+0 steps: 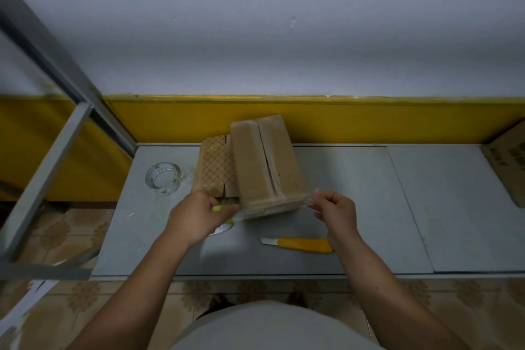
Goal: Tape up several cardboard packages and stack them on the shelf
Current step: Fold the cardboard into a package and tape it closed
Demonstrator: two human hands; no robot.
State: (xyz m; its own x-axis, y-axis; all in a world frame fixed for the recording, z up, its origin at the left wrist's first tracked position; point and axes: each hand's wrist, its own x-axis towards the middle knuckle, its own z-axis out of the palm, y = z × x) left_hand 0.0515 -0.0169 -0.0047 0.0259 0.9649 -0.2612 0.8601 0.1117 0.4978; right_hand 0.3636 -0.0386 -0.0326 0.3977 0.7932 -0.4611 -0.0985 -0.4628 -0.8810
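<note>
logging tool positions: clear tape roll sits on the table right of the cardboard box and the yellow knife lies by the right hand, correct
Not quite. In the head view the clear tape roll sits on the table left of the cardboard box, not right of it. The yellow knife does lie by the right hand.

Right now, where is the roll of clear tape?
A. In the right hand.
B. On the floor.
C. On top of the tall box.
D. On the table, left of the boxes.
D: the tape roll sits on the table left of the boxes, while the left hand grips a yellow-green tool and the right hand pinches a tape strip.
</note>
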